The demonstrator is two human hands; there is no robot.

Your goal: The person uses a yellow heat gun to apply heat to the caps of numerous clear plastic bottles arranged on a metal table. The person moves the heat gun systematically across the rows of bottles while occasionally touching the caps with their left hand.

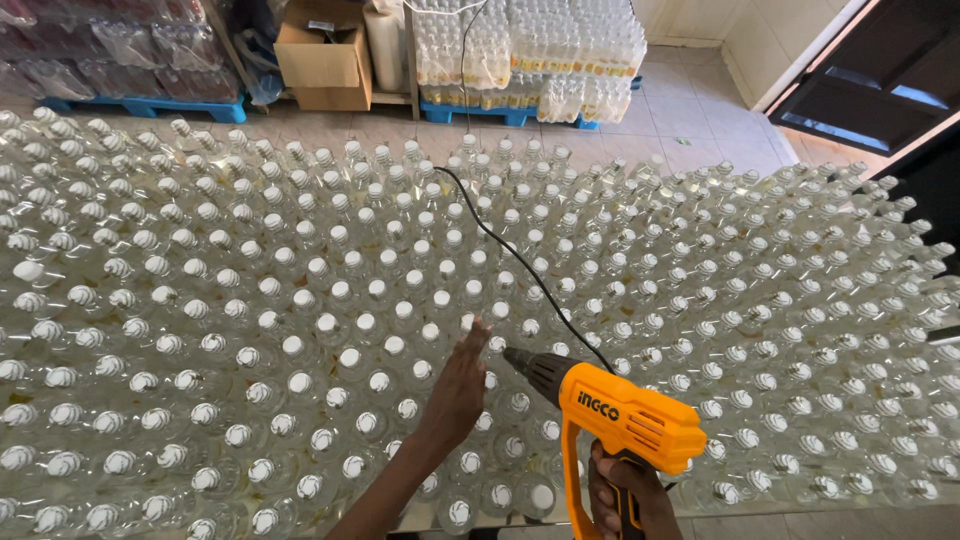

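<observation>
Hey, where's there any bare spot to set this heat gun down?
None among the capped bottles; they stand packed edge to edge. Bare tiled floor lies beyond them, bordered by the shrink-wrapped bottle packs and the dark doorway.

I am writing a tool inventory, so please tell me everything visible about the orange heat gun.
The heat gun has an orange plastic body with side vents, a dark metal nozzle and a black grip. The right hand holds it by the grip, nozzle aimed left and slightly up over the capped bottles. Its black cord trails away across the bottle tops.
</observation>
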